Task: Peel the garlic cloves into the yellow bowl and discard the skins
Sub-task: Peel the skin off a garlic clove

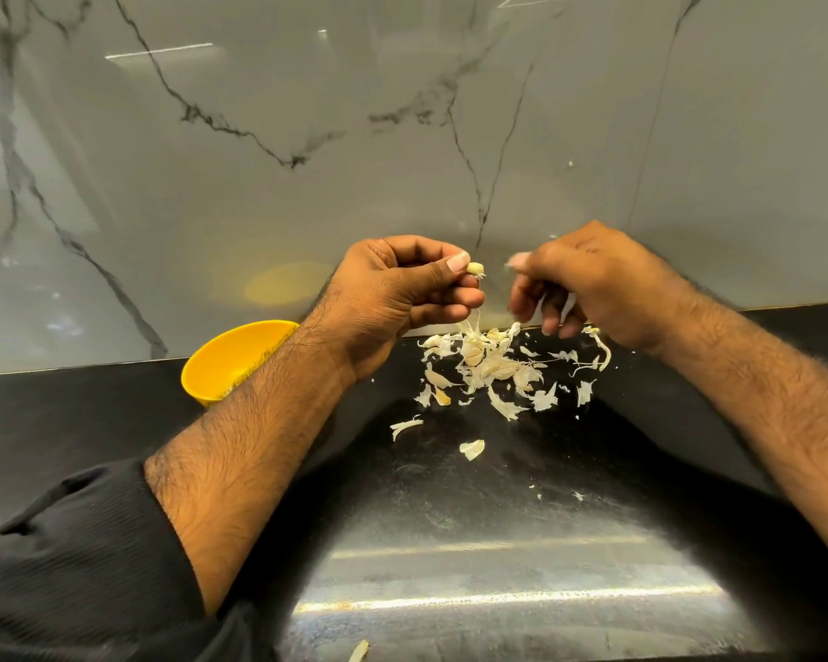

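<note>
Clove pinched in left hand above the skin pile

Left hand (393,298) holds a small pale clove (475,268) between thumb tip and curled fingers, up near the wall. Only the clove's tip shows past the thumbnail; the rest is hidden in the fist. A thin strand of skin hangs from the fist down toward the pile (488,363).

Right hand (589,284) is just beside the left, not touching it, fingers curled downward. It is smeared by motion blur, most of all at the thumb tip. A pale strip shows between the fingers, but whether they pinch skin or that is the pile seen behind them cannot be told.

Below both hands the pile lies on the black counter (474,518), against the foot of the wall. It is a tangle of papery skins with what look like unpeeled cloves among them; the two are hard to tell apart. Loose flakes are scattered toward the viewer, one larger piece (472,449) well apart from the heap, and another scrap (359,651) cut off by the bottom edge.

Yellow bowl (225,363) stands on the counter to the left, by the wall. The left forearm crosses in front of its right side, so part of the rim is hidden, and little of the inside shows. A dark sleeve (77,566) covers the left upper forearm. Grey-veined marble wall (307,112) carries a blurred yellow reflection of the bowl.
</note>
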Demonstrator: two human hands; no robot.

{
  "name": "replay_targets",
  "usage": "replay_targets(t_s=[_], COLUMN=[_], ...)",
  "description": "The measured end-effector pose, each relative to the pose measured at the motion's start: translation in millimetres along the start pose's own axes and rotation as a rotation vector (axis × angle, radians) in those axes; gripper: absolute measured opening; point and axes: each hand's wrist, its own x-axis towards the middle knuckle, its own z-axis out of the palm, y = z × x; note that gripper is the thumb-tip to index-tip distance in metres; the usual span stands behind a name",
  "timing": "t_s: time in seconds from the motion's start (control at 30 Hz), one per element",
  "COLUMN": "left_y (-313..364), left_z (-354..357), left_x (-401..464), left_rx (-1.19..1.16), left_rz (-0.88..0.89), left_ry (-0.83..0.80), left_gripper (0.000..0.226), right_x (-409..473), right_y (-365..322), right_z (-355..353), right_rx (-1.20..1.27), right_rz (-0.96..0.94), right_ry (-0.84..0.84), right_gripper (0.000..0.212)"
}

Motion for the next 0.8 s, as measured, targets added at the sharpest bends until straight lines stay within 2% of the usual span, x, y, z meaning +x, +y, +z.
replay_targets(t_s=[0.03,0.1,0.17,0.3,0.57,0.8], left_y=[0.2,0.3,0.5,-1.9,-9.0,-8.3], left_z=[-0.5,-1.4,-1.5,-1.3,1.2,-0.4], left_x=[0.0,0.1,0.1,0.6,2.5,3.5], left_rx=[-0.001,-0.001,-0.008,0.063,0.231,0.131], left_rz=[0.002,0.003,0.002,0.028,0.105,0.080], left_ry=[0.000,-0.004,-0.014,-0.034,-0.029,-0.025], left_gripper=[0.022,0.023,0.027,0.024,0.021,0.020], right_x=[0.3,-0.6,-1.3,-0.4,0.7,1.1], right_y=[1.3,1.2,1.3,2.5,5.8,6.4], right_z=[1.4,4.6,6.5,8.4,11.3,9.3], right_rx=[-0.080,-0.172,-0.065,0.096,0.172,0.186], right_rz=[0.004,-0.008,-0.026,-0.064,-0.069,-0.036], right_ry=[-0.003,0.035,0.026,0.053,0.022,0.035], right_gripper=[0.039,0.023,0.014,0.016,0.010,0.008])
